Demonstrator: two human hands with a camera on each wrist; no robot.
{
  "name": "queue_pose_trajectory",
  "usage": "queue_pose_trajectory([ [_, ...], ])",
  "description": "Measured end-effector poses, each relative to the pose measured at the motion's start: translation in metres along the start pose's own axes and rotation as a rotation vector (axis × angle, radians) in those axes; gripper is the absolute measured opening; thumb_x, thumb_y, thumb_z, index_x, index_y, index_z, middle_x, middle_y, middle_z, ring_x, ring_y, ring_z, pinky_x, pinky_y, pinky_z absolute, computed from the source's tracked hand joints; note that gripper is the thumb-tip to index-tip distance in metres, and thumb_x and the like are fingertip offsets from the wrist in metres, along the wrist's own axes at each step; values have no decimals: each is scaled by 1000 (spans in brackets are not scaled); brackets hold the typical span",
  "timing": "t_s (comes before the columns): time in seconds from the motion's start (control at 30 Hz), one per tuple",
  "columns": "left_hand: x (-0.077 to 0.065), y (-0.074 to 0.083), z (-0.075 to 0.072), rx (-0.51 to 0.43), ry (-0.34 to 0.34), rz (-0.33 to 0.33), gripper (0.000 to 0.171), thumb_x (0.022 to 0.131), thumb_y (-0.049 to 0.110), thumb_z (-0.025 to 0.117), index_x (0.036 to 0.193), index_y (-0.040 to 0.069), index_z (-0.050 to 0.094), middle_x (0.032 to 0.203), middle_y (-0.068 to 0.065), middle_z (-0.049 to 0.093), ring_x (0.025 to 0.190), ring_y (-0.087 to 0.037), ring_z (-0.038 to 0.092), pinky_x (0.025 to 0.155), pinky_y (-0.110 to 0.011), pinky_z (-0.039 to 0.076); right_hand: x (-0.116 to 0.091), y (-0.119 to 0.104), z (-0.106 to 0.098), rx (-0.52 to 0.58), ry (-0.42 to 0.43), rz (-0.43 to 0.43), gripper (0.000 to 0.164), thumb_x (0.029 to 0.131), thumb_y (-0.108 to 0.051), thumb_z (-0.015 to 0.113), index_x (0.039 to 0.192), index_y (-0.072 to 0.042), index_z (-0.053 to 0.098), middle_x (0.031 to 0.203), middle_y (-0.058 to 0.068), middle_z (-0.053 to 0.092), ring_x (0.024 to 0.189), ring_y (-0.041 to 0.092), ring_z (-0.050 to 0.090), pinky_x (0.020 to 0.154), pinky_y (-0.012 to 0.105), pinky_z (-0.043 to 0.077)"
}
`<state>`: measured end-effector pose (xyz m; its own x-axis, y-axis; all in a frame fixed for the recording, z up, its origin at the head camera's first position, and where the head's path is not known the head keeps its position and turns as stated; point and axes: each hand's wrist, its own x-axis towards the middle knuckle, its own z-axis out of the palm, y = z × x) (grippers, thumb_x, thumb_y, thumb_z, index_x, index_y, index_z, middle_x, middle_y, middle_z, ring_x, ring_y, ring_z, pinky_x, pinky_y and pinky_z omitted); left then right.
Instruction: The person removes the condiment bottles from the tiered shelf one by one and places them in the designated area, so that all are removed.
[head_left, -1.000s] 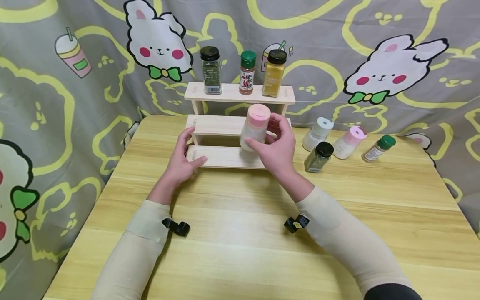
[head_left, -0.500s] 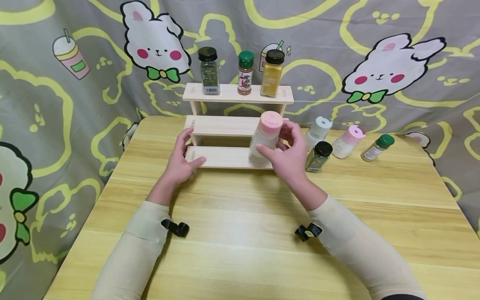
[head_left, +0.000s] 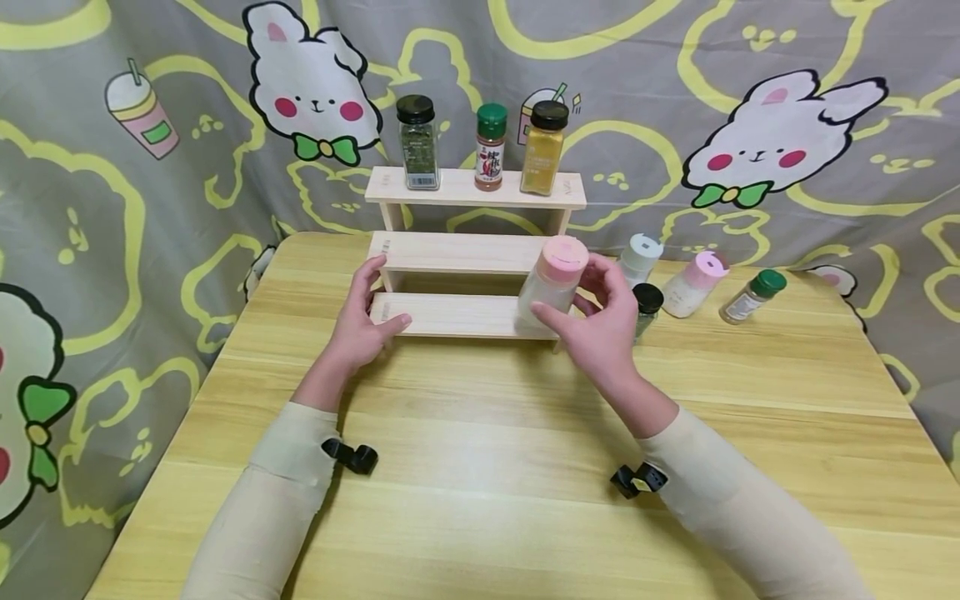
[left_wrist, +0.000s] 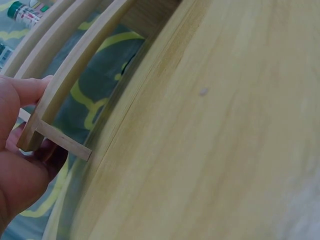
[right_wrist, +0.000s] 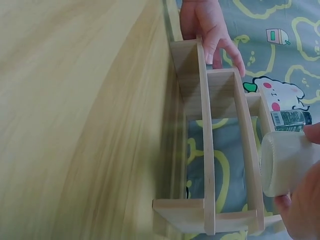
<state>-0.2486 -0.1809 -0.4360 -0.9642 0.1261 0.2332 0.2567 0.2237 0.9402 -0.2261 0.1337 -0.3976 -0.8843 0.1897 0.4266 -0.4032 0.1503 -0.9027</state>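
A three-tier wooden rack [head_left: 457, 252] stands at the back of the table. My left hand [head_left: 357, 332] grips its left end, and the left wrist view shows the thumb on top of the lowest step [left_wrist: 75, 65]. In my right hand [head_left: 606, 337] is a frosted seasoning bottle [head_left: 550, 292] with a pink cap, pinched between thumb and fingers. The bottle is slightly tilted and overlaps the right end of the lowest step in the head view. From the right wrist, its pale base [right_wrist: 287, 162] appears beside the upper steps, apart from the lower one.
On the top tier are a black-lidded herb jar [head_left: 420, 154], a green-capped red spice bottle [head_left: 490, 158] and a yellow powder jar [head_left: 542, 158]. Right of the rack stand a pale-capped bottle [head_left: 641, 254], partly hidden black-lidded jar [head_left: 648, 300], pink-capped bottle [head_left: 693, 287] and green-capped bottle [head_left: 752, 297].
My right hand has carried the pink-capped bottle to the right and a little lower, towards the rack's right end. The left hand stays at the rack's left end.
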Motion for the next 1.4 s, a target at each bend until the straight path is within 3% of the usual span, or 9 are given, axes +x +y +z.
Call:
queue_pose_trajectory([
  [0.2, 0, 0, 0, -5, 0, 7, 85, 83, -15, 70, 153, 4, 26, 158, -18, 26, 145, -32, 21, 117, -50, 17, -6, -1, -10, -5, 8, 14, 67, 65, 7, 90, 123, -1, 58, 118, 9, 61, 104, 23, 58, 84, 30, 54],
  [0.53, 0, -2, -1, -7, -4, -3, 85, 84, -14, 70, 153, 6, 25, 158, -18, 26, 144, -34, 23, 115, -51, 21, -18, -28, -23, -32, 22, 17, 65, 67, 14, 84, 125, 2, 58, 116, 10, 61, 102, 24, 59, 86, 29, 54],
  [0.67, 0, -2, 0, -11, -5, -3, 85, 84, -15, 70, 153, 5, 25, 158, -20, 27, 143, -36, 24, 114, -52, 23, -21, -24, -30, -38, 36, 28, 65, 66, 14, 84, 125, 0, 59, 116, 9, 61, 101, 23, 59, 86, 27, 53],
  [0.9, 0, 0, 0, -4, -5, -9, 85, 84, -14, 70, 153, 5, 25, 158, -20, 26, 144, -36, 22, 114, -52, 21, -24, 7, -50, -35, 65, 52, 71, 64, 13, 87, 127, -4, 59, 120, 8, 61, 104, 24, 58, 84, 25, 53],
  [1.17, 0, -1, 0, -33, -13, -59, 85, 85, -13, 69, 154, 10, 25, 158, -19, 25, 140, -39, 29, 111, -52, 28, -31, 13, -67, -1, 92, 38, 73, 63, 16, 87, 128, -5, 60, 121, 11, 61, 104, 27, 59, 83, 25, 54],
  [1.4, 1, -4, 0, -32, -11, -56, 86, 85, -13, 69, 154, 11, 25, 158, -18, 25, 140, -39, 29, 112, -50, 29, -38, 17, -84, -13, 120, 58, 74, 62, 17, 86, 129, -4, 61, 120, 12, 61, 103, 27, 60, 83, 24, 54],
])
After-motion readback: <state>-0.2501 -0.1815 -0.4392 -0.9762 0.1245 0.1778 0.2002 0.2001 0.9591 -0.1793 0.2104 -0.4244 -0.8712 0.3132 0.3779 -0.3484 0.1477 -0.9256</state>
